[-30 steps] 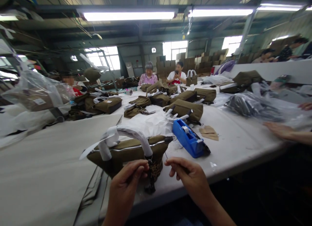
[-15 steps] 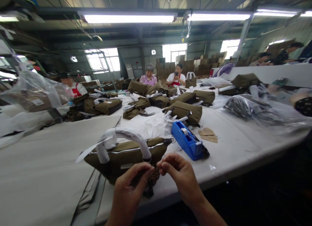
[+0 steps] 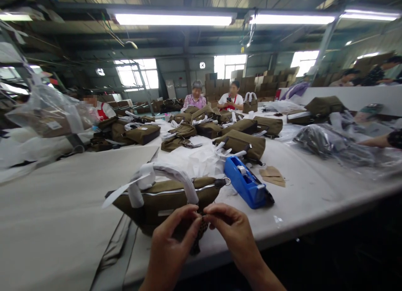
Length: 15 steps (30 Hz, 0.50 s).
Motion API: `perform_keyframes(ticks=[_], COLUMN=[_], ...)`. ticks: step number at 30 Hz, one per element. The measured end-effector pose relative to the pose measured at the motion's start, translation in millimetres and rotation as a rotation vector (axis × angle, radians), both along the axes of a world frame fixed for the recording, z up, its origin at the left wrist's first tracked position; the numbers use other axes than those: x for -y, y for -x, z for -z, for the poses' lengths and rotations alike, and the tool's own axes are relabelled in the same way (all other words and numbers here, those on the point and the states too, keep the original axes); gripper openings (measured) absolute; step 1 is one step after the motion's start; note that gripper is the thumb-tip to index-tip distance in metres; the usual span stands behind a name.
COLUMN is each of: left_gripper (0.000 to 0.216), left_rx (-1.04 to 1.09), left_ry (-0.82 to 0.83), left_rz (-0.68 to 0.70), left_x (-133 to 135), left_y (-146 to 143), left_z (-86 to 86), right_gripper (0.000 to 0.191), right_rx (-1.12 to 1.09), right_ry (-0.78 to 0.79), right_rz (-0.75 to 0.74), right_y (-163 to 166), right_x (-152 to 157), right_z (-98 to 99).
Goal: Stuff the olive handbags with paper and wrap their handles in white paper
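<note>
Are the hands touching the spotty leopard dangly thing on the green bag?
Touching. The head view shows left hand and right hand pinching the small leopard-print fabric charm hanging off the olive canvas bag.

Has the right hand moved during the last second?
Yes. The right hand went left, away from the blue tape dispenser, until it met the left hand at the spotted charm on the olive bag.

No writing can be read; the white label (image 3: 54, 124) on the plastic-wrapped bundle (image 3: 37, 113) is too blurred.
</note>
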State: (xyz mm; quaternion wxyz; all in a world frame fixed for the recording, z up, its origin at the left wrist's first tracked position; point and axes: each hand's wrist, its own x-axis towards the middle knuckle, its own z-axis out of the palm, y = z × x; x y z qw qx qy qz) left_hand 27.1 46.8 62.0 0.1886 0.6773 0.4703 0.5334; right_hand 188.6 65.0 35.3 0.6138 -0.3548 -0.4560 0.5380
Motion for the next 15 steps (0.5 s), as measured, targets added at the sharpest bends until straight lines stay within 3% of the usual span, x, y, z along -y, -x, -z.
perform_keyframes(ticks=[7, 15], left_gripper=[0.024, 0.024], left_rx=[-0.049, -0.049], left_ry=[-0.049, -0.036], left_rz=[-0.017, -0.021], left_x=[-1.2, 1.2], left_y=[2.3, 5.6], left_z=[-0.1, 0.2], right_gripper=[0.004, 0.005], right_rx=[0.111, 0.171], right_ry=[-0.047, -0.076], right_rz=[-0.046, 0.036], right_y=[1.5, 0.8], right_x=[2.8, 0.1], right_z=[2.8, 3.9])
